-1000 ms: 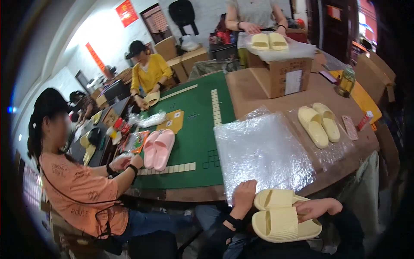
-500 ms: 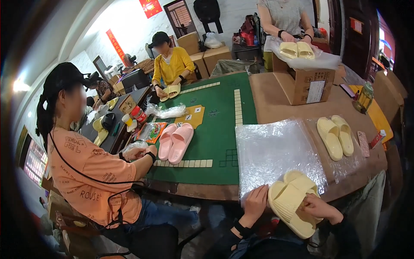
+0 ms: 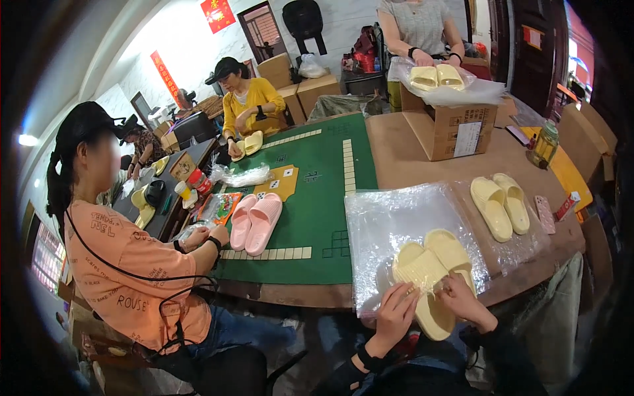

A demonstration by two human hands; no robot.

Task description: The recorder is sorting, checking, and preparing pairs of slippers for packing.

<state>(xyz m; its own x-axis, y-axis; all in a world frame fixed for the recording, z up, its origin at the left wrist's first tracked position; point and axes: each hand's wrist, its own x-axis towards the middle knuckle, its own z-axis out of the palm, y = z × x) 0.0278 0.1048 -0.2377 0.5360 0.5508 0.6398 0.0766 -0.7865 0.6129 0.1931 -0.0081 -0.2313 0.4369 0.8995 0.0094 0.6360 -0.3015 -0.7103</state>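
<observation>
A pair of pale yellow slippers (image 3: 422, 264) lies tilted at the table's front edge, toes over a stack of clear plastic bags (image 3: 380, 221). My left hand (image 3: 394, 311) is closed on the lower edge of the left slipper's strap. Between the two slippers, my right hand (image 3: 464, 303) has its fingers bent in at the strap edge; its fingertips are partly hidden. A shine runs over the straps, but I cannot tell whether film covers them. To the right, a second yellow pair (image 3: 492, 208) rests on clear plastic.
A phone (image 3: 544, 215) and a glass jar (image 3: 544, 146) are at the right. Behind stands a cardboard box (image 3: 456, 129), where a person holds yellow slippers. Pink slippers (image 3: 256, 224) sit on the green mat (image 3: 310, 224), beside a person in orange. Another person in yellow handles slippers farther back.
The slippers and both my hands have moved forward and left, onto the plastic bags. My left hand has shifted from the slipper's side to the strap. The whole view has swung slightly right.
</observation>
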